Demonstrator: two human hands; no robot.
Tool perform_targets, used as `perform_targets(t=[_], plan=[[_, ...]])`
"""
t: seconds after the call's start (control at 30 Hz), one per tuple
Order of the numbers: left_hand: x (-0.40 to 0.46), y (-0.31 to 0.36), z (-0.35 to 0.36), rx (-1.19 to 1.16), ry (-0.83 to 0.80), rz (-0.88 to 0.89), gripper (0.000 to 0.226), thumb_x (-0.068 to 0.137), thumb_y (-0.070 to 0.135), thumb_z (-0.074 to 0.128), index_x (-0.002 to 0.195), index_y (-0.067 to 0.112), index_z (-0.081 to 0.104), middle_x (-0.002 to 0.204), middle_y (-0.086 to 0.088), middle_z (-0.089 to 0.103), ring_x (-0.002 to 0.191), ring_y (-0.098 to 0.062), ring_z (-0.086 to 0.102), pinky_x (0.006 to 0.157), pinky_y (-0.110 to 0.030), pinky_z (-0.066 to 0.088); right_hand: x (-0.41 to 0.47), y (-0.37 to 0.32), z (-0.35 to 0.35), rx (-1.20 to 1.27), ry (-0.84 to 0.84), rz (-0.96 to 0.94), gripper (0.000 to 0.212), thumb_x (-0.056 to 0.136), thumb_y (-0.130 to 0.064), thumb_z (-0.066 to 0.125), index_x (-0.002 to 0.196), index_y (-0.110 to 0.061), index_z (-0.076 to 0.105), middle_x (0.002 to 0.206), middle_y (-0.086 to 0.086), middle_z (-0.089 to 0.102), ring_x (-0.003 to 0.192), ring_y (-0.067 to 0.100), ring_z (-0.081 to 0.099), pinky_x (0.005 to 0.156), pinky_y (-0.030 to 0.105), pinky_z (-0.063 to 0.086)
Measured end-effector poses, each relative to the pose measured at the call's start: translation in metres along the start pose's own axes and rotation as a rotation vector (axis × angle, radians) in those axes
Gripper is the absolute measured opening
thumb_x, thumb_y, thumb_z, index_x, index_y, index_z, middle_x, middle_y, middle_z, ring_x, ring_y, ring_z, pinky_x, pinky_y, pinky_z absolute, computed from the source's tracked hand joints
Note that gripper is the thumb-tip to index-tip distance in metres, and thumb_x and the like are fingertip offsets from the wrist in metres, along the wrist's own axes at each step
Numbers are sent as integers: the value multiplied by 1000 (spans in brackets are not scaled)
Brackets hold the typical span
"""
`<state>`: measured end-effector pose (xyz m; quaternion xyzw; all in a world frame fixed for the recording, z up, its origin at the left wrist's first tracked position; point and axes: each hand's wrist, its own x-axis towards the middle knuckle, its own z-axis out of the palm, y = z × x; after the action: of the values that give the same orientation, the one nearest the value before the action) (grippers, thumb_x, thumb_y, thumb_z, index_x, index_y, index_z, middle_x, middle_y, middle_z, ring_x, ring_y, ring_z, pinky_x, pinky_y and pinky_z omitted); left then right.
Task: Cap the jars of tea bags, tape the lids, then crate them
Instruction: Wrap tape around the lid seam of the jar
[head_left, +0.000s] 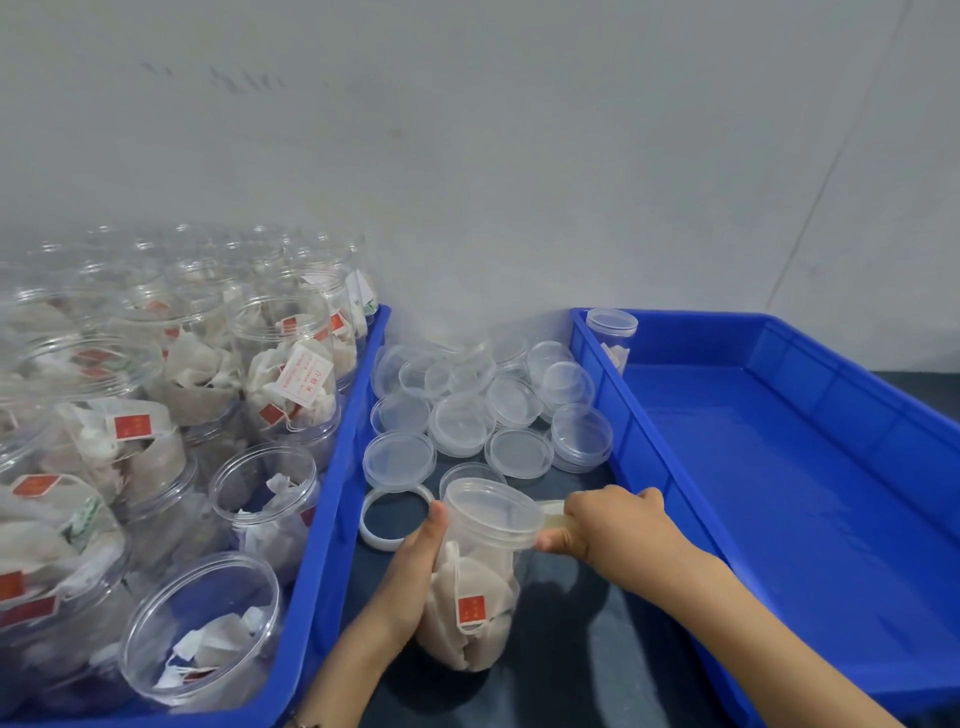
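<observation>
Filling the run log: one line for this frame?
stage: taping lid | left hand: holds capped jar | right hand: pulls tape at lid | right crate: one jar

"What was the person wearing?"

"Nothing that showed. The left forearm (363, 649), below and left of the capped jar (478, 597), was bare down to the bottom edge. So was the right forearm (727, 597), to the right of the jar."

"And the hands?"

"The left hand (421, 545) had a short thumbnail, and the right hand (608, 525) showed only knuckles. Far below and left of the jar, a thin dark line crossed the left arm. I couldn't tell whether it was a band or a shadow."
</observation>
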<state>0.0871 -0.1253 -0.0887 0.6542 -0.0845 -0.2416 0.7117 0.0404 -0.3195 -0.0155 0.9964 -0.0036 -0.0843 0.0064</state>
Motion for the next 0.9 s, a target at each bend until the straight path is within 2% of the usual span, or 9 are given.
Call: perform_targets(t=[0.13, 0.27, 0.33, 0.43, 0.53, 0.63, 0.73, 0.8, 0.9], plan=[[-1, -10, 4, 157, 108, 82, 92, 71, 85, 17, 134, 25, 47, 128, 8, 57, 117, -5, 53, 99, -23, 40, 0, -3, 5, 0, 8, 54, 79, 38, -87, -2, 64, -20, 31, 64, -7, 38, 64, 15, 36, 75, 37, 27], [-2, -2, 14, 137, 471, 350, 34, 79, 55, 46, 106, 35, 44, 111, 7, 56, 100, -6, 57, 77, -9, 44, 0, -7, 8, 36, 59, 128, 80, 43, -88, -1, 62, -19, 35, 62, -6, 42, 69, 17, 44, 74, 36, 28], [-5, 5, 18, 253, 556, 442, 28, 82, 50, 44, 106, 37, 49, 109, 13, 59, 98, -1, 57, 72, -5, 43, 1, -10, 8, 43, 72, 153, 85, 44, -87, -3, 64, -18, 41, 62, -5, 44, 70, 18, 46, 74, 37, 27], [-10, 6, 25, 404, 580, 464, 66, 83, 66, 43, 130, 22, 52, 125, 3, 59, 107, -8, 57, 86, -16, 44, 0, -12, 7, 16, 68, 162, 86, 45, -85, -5, 66, -17, 45, 63, -4, 43, 71, 20, 46, 74, 36, 26], [-13, 8, 35, 512, 523, 404, 107, 58, 76, 51, 143, 14, 37, 139, -5, 47, 126, -21, 46, 102, -37, 41, -1, -13, 8, 0, 70, 180, 77, 54, -85, -1, 61, -17, 35, 64, -3, 44, 70, 20, 45, 74, 37, 27], [-8, 8, 39, 569, 507, 363, 125, 50, 71, 67, 150, 13, 19, 149, -8, 35, 134, -24, 37, 103, -34, 35, 2, -13, 10, -67, 82, 193, 68, 70, -85, 16, 62, -19, 32, 67, -4, 45, 72, 20, 42, 72, 36, 25], [-1, 5, 36, 589, 518, 321, 127, 55, 59, 79, 152, 22, 6, 152, -7, 34, 134, -23, 38, 98, -29, 36, 2, -11, 9, -124, 160, 158, 42, 87, -53, 52, 70, -18, 35, 66, -7, 38, 76, 20, 40, 72, 35, 22], [3, 3, 30, 561, 542, 329, 121, 54, 58, 79, 152, 24, 16, 145, -8, 44, 127, -24, 46, 95, -29, 39, 3, -7, 7, -165, 237, 116, 20, 86, -22, 54, 78, -19, 36, 65, -7, 35, 78, 20, 38, 75, 36, 21], [2, 5, 23, 357, 529, 340, 117, 48, 60, 78, 148, 25, 29, 138, -3, 51, 113, -11, 53, 90, -22, 42, 4, -2, 6, -157, 337, 71, 17, 84, -10, 50, 83, -23, 38, 74, -8, 45, 77, 19, 37, 85, 38, 23]])
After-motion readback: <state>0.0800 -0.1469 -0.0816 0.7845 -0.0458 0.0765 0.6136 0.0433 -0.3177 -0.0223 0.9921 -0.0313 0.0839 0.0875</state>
